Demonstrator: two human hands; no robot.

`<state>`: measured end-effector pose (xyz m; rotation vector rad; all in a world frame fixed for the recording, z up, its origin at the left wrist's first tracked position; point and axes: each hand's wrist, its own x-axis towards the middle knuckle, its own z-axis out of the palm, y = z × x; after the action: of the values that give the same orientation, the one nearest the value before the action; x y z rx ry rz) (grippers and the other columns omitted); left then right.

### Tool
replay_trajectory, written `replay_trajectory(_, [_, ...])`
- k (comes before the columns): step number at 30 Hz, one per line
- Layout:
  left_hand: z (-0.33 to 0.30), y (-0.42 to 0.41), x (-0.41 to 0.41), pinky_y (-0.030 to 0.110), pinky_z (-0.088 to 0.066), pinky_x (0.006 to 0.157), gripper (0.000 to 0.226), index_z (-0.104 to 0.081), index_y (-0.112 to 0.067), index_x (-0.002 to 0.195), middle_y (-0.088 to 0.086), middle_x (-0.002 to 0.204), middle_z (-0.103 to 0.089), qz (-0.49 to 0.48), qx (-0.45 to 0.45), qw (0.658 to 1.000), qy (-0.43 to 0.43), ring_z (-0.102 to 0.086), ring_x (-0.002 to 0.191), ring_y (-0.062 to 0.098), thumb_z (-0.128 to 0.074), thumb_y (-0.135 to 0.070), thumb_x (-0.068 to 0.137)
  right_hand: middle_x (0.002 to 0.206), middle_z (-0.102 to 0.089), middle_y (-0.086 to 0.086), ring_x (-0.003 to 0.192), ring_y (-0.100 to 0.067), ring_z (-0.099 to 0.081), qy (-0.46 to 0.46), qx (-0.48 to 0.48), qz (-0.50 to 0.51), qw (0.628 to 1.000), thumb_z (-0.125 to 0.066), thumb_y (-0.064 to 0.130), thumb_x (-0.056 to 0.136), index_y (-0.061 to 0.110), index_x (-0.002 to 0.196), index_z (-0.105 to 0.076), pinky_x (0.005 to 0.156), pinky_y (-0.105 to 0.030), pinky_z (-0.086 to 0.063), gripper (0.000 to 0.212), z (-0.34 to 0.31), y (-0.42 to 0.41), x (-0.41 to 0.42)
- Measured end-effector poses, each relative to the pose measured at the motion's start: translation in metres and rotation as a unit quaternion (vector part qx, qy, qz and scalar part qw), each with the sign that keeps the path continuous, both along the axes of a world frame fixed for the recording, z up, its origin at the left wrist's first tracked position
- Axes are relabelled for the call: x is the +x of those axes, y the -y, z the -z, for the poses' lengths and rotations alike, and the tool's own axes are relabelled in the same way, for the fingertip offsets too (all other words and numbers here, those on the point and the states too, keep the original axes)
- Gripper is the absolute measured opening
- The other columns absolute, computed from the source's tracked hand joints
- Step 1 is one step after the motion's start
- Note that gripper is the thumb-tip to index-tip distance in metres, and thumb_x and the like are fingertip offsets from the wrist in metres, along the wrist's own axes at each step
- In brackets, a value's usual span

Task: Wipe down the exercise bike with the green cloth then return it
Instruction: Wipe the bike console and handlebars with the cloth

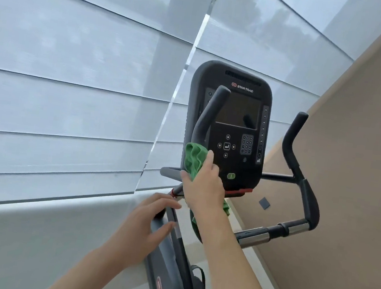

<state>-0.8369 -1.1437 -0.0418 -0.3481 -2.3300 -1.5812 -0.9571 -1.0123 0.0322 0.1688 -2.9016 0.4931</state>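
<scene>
Right below the bike's console point(228, 125), the right hand point(203, 184) grips a crumpled green cloth point(193, 160) around the base of the curved matte-black handlebar point(206, 115), cloth bunched above the knuckles. Left hand point(148, 223) rests loose, fingers straight, on the smooth grey frame point(166, 256) under the console.

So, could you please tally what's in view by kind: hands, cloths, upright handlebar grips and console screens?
Hands: 2, left and right
Green cloth: 1
Upright handlebar grips: 2, left and right
Console screen: 1
Total: 6
</scene>
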Motion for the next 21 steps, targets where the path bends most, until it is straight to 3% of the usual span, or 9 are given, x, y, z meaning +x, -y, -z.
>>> replay_trajectory(3, [0.004,0.002,-0.007,0.011,-0.038,0.101,0.035,-0.070,-0.034,0.112,-0.022,0.123,-0.062,-0.018,0.003,1.000,0.009,-0.058,0.124,0.005,-0.071,-0.005,0.093,0.136,-0.047,-0.017,0.116,-0.035,-0.061,0.003,0.121,0.064,0.991,-0.056,0.064,0.098,0.009,0.164,0.008,0.089,-0.048,-0.055,0.107,0.005,0.014,-0.002])
replay_trajectory(7, [0.008,0.001,-0.022,0.010,-0.039,0.097,0.037,-0.071,-0.034,0.109,-0.023,0.120,-0.065,-0.030,0.005,0.999,0.022,-0.060,0.120,0.004,-0.068,-0.001,0.092,0.132,-0.048,-0.028,0.100,-0.037,-0.065,-0.054,0.229,0.122,0.964,-0.060,0.054,0.100,0.000,0.161,0.006,0.077,-0.048,-0.058,0.105,0.020,0.034,-0.019])
replay_trajectory(10, [0.011,-0.005,-0.031,0.013,-0.042,0.097,0.039,-0.071,-0.033,0.108,-0.020,0.119,-0.067,-0.023,0.009,0.999,0.031,-0.062,0.118,0.006,-0.065,0.002,0.092,0.130,-0.049,-0.031,0.092,-0.035,-0.066,-0.054,0.244,0.111,0.962,-0.058,0.050,0.102,-0.001,0.161,0.000,0.072,-0.044,-0.057,0.097,0.020,0.041,-0.030])
replay_trajectory(13, [0.016,-0.010,-0.037,0.018,-0.045,0.095,0.040,-0.070,-0.034,0.109,-0.019,0.116,-0.067,-0.023,0.015,0.999,0.040,-0.062,0.115,0.008,-0.065,0.002,0.093,0.126,-0.050,-0.019,0.098,-0.031,-0.066,-0.024,0.132,0.039,0.990,-0.058,0.052,0.102,0.004,0.161,-0.010,0.076,-0.037,-0.052,0.089,0.005,0.023,-0.040])
replay_trajectory(15, [0.019,-0.015,-0.037,0.018,-0.045,0.095,0.039,-0.069,-0.034,0.110,-0.018,0.114,-0.067,-0.028,0.022,0.998,0.042,-0.062,0.114,0.008,-0.065,0.001,0.094,0.126,-0.058,-0.012,0.108,-0.032,-0.064,0.051,-0.033,-0.021,0.998,-0.065,0.048,0.100,0.012,0.155,-0.029,0.085,-0.037,-0.047,0.075,-0.008,0.002,-0.052])
replay_trajectory(17, [0.018,-0.022,-0.035,0.018,-0.046,0.095,0.039,-0.069,-0.034,0.113,-0.019,0.115,-0.067,-0.028,0.029,0.998,0.038,-0.062,0.115,0.008,-0.066,0.000,0.094,0.124,-0.065,-0.002,0.112,-0.026,-0.064,0.138,-0.184,-0.050,0.972,-0.072,0.046,0.095,0.021,0.142,-0.047,0.090,-0.035,-0.046,0.059,-0.015,-0.017,-0.062])
replay_trajectory(21, [0.011,-0.037,-0.029,0.017,-0.045,0.095,0.043,-0.065,-0.036,0.124,-0.018,0.121,-0.063,-0.010,0.027,1.000,0.012,-0.062,0.116,0.011,-0.067,-0.004,0.095,0.115,-0.073,0.008,0.108,-0.013,-0.067,0.178,-0.295,-0.063,0.936,-0.078,0.041,0.092,0.026,0.124,-0.066,0.093,-0.032,-0.048,0.038,-0.008,-0.030,-0.069])
